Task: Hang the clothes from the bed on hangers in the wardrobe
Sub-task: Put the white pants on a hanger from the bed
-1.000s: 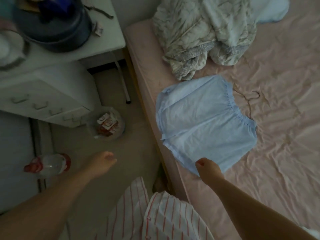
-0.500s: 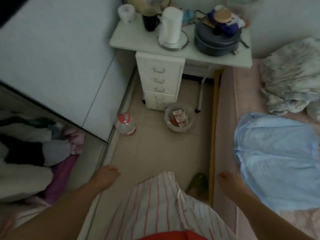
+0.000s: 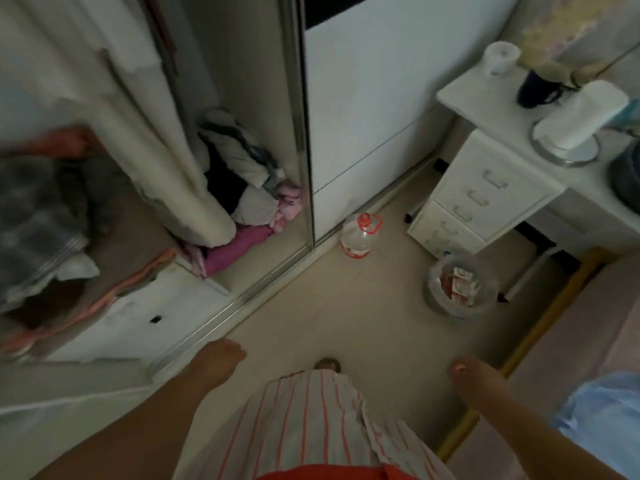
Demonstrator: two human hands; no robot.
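Both hands empty: left hand (image 3: 221, 355) loosely curled near wardrobe (image 3: 242, 168) opening, likely reaching for a hanger; right hand (image 3: 467, 372) relaxed, farther off; blue garment (image 3: 602, 410) farthest.

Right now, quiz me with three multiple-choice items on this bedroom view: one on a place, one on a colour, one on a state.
1. Where does the clear plastic water jug stand?
A. on the floor by the white wardrobe door
B. on the white drawer unit
C. on the bed

2. What colour is the jug's cap?
A. blue
B. red
C. green

3. What do the left hand and right hand hold?
A. a hanger
B. the light blue garment
C. nothing

Answers: 1 A, it sits on the floor at the door's foot; 2 B, cap and handle show red; 3 C, both hands hang free over the floor.
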